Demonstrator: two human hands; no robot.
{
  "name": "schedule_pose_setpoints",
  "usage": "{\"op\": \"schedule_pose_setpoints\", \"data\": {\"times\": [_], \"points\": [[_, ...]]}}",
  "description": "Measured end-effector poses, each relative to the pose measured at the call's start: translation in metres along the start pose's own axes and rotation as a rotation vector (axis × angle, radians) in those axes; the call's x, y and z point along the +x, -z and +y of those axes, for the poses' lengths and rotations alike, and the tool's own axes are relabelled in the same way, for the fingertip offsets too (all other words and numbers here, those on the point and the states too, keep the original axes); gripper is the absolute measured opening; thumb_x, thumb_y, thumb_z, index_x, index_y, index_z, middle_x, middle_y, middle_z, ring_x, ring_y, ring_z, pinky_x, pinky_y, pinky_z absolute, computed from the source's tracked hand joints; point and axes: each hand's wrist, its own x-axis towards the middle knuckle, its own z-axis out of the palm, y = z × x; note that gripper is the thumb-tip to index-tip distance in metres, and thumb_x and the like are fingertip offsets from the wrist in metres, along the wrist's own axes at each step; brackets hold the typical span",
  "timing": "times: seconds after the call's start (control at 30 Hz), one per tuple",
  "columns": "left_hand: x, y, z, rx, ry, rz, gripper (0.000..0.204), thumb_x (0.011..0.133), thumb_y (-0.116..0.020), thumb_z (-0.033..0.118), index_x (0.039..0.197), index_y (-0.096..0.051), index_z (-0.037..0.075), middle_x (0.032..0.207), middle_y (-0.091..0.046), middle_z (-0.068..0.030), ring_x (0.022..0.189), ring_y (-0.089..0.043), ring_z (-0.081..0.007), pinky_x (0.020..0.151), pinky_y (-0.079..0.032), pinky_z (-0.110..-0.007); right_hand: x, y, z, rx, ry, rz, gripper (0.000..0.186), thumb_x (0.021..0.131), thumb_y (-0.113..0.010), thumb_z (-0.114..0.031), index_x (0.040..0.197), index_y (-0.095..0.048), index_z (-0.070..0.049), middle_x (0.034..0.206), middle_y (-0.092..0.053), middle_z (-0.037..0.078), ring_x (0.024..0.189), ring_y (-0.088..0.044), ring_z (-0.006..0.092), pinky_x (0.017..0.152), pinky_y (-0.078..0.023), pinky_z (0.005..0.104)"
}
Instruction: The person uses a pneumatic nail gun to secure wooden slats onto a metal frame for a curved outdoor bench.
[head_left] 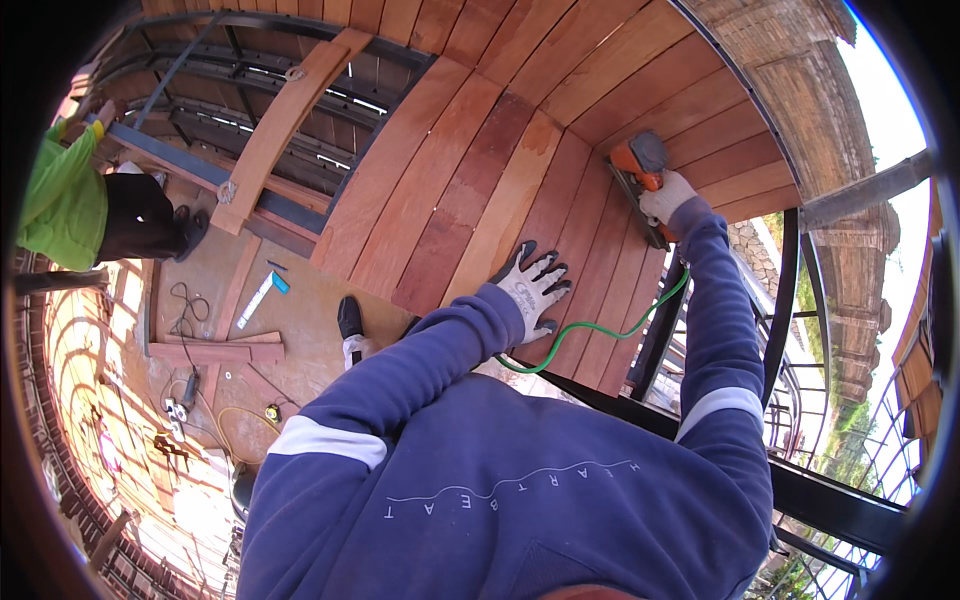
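My right hand (668, 197), in a pale work glove, is wrapped round the handle of an orange and black nail gun (627, 157). The tool rests against the reddish wood planks (470, 175), where the flat boards meet an upright band of boards. A green air hose (600, 326) runs from its lower end and curves back toward my body. My left hand (530, 288), in a grey-and-black glove, lies on the planks left of the tool, fingers spread and nothing held. The nail gun's tip is too hard to make out.
At the far left a person in a green shirt (75, 205) stands by a dark metal frame (285, 225) with open gaps. A loose board (285, 130) crosses it. Below lie a handsaw (257, 300), wood offcuts (215, 352), cords and a tape measure (272, 412). Black railings (785, 300) stand right.
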Motion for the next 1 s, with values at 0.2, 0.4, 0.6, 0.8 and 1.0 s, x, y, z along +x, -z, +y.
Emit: {"op": "schedule_pose_setpoints", "data": {"times": [0.2, 0.4, 0.6, 0.8, 1.0], "points": [[0.000, -0.004, -0.001, -0.031, 0.002, 0.007, 0.072, 0.097, -0.050, 0.056, 0.155, -0.042, 0.014, 0.165, -0.031, -0.0097, 0.156, -0.019, -0.0305, 0.125, -0.002, -0.060, -0.004, -0.001, -0.006, 0.019, 0.022, -0.001, 0.026, 0.082, -0.065, -0.010, 0.104, -0.062, 0.002, 0.071, -0.062, 0.008, 0.059, -0.062, 0.0188, 0.055, -0.050, 0.0358], [0.001, -0.005, -0.001, -0.048, -0.010, 0.009, 0.072, 0.096, -0.051, 0.055, 0.155, -0.043, 0.014, 0.165, -0.032, -0.0100, 0.156, -0.019, -0.0306, 0.125, -0.002, -0.060, 0.001, 0.001, 0.006, -0.059, 0.013, -0.012, 0.024, 0.081, -0.066, -0.011, 0.101, -0.063, 0.001, 0.071, -0.063, 0.008, 0.060, -0.063, 0.0196, 0.056, -0.050, 0.0361], [0.003, -0.007, -0.002, -0.030, -0.009, 0.025, 0.071, 0.096, -0.050, 0.055, 0.154, -0.044, 0.014, 0.164, -0.033, -0.0102, 0.156, -0.020, -0.0305, 0.125, -0.003, -0.060, -0.002, 0.002, -0.006, -0.069, -0.017, 0.011, 0.022, 0.081, -0.068, -0.012, 0.098, -0.064, 0.002, 0.072, -0.064, 0.010, 0.061, -0.064, 0.0210, 0.057, -0.051, 0.0369], [0.001, -0.011, -0.001, -0.036, -0.017, 0.034, 0.070, 0.096, -0.050, 0.055, 0.153, -0.044, 0.014, 0.164, -0.034, -0.0099, 0.156, -0.019, -0.0303, 0.125, -0.002, -0.060, 0.004, 0.004, 0.004, -0.088, -0.044, -0.039, 0.028, 0.080, -0.065, -0.013, 0.104, -0.064, 0.002, 0.073, -0.065, 0.009, 0.063, -0.064, 0.0199, 0.060, -0.052, 0.0355], [-0.001, -0.013, 0.001, -0.052, -0.005, 0.040, 0.071, 0.096, -0.050, 0.055, 0.154, -0.044, 0.014, 0.165, -0.033, -0.0095, 0.156, -0.019, -0.0304, 0.125, -0.002, -0.061, 0.004, -0.001, 0.004, -0.077, -0.035, -0.048, 0.022, 0.081, -0.065, -0.011, 0.098, -0.064, 0.001, 0.070, -0.064, 0.010, 0.059, -0.062, 0.0201, 0.056, -0.050, 0.0371]]}}
